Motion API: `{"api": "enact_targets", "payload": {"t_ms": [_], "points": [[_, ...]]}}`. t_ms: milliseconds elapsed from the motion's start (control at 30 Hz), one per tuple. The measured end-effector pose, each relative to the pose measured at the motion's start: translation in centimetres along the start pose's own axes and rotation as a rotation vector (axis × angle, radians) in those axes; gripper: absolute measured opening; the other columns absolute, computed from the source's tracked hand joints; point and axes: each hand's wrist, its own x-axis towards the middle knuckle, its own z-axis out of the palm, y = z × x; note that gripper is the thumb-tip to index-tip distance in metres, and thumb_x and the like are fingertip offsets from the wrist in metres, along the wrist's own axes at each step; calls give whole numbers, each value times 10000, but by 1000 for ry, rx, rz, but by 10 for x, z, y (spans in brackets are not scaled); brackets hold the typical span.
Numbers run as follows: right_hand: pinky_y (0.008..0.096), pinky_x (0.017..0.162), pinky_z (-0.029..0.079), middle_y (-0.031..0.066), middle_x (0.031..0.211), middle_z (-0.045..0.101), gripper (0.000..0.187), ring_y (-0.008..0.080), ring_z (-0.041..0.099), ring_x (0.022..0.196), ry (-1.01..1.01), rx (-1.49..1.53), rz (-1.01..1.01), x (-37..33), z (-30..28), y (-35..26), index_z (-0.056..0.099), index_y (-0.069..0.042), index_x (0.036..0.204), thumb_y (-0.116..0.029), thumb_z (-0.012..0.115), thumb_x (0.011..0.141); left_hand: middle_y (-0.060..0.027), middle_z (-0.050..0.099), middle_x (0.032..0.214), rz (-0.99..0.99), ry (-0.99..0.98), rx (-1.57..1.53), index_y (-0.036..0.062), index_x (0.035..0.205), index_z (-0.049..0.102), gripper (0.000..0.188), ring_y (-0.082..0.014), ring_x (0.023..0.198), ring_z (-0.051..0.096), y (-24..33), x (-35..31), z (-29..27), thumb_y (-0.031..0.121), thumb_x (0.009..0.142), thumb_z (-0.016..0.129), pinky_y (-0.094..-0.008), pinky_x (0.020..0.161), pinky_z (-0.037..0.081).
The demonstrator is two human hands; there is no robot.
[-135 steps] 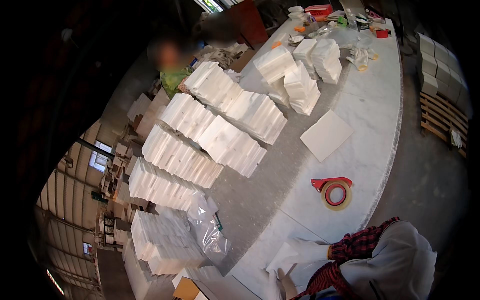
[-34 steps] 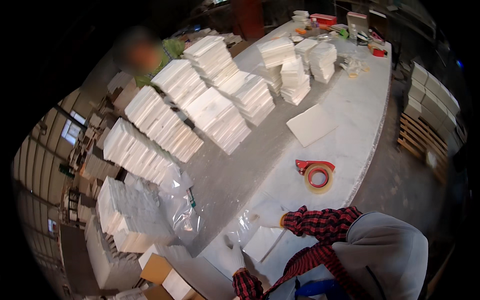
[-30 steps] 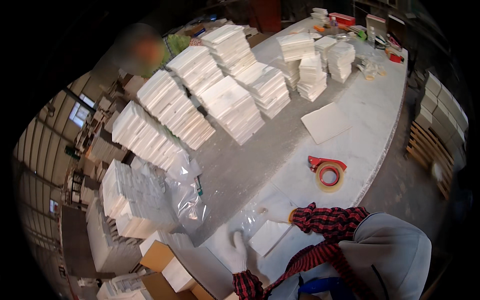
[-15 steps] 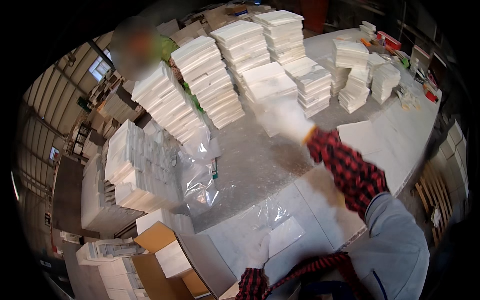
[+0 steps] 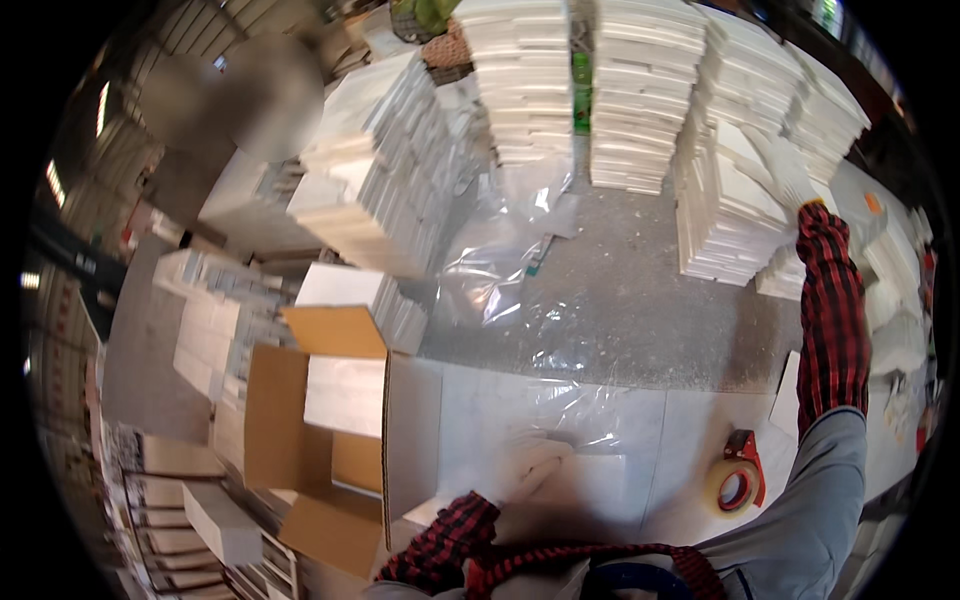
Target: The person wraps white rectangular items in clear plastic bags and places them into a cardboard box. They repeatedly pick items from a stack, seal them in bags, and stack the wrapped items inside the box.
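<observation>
My right hand (image 5: pixel 786 172), in a white glove, reaches far out to a stack of white tiles (image 5: pixel 728 225). Its fingers stretch along the top of that stack, against the uppermost tile (image 5: pixel 738 168); no firm grip shows. Close to my body, my left hand (image 5: pixel 540 468), gloved too and blurred by motion, lies with fingers extended at the left end of a flat white tile (image 5: pixel 605 478). A clear plastic sheet (image 5: pixel 580 405) spreads just beyond this tile.
An open cardboard box (image 5: pixel 275 420) with white tiles inside stands at left. A red tape dispenser (image 5: pixel 740 480) lies near right. Tall tile stacks (image 5: pixel 525 80) line the far side. Crumpled clear plastic (image 5: pixel 495 270) lies mid-table. A blurred person (image 5: pixel 265 100) is at far left.
The view has swung right and down. My right hand has come to rest on the tile stack after a blurred sweep. My left hand stays by the near tile. The tape dispenser is now visible.
</observation>
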Motion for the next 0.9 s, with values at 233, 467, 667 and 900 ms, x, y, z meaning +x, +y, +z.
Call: {"api": "enact_targets", "payload": {"t_ms": [233,467,667,900], "points": [[528,985,484,249,1250,653,726,430,615,1148,12,-130,69,-28,-95,-97,512,-130,1534,-547,677,963,-134,727,1186,-293,-107,73,116,1259,725,329,-325,1026,694,1,-18,11,293,1018,587,-463,911,536],[517,1028,468,235,1271,619,804,435,600,1132,-54,429,-247,-198,-166,-321,570,-81,1483,-536,780,854,-165,662,1356,-99,-76,35,80,1471,578,442,-379,1239,617,-16,-15,16,196,1046,544,-434,1080,487],[521,880,468,203,1061,581,777,403,580,984,-366,628,-266,-291,-163,-433,614,-158,1398,-654,736,812,-155,669,1389,-154,-111,-346,49,1512,546,547,-274,1286,610,-34,4,7,396,1149,329,-373,1126,454],[529,981,444,275,1195,573,776,446,551,1106,-229,639,-213,-310,-90,-451,575,-107,1469,-627,717,910,-127,636,1464,-448,-49,-563,-18,1424,628,665,-237,1342,561,-37,0,3,454,1170,234,-373,1198,364]]}}
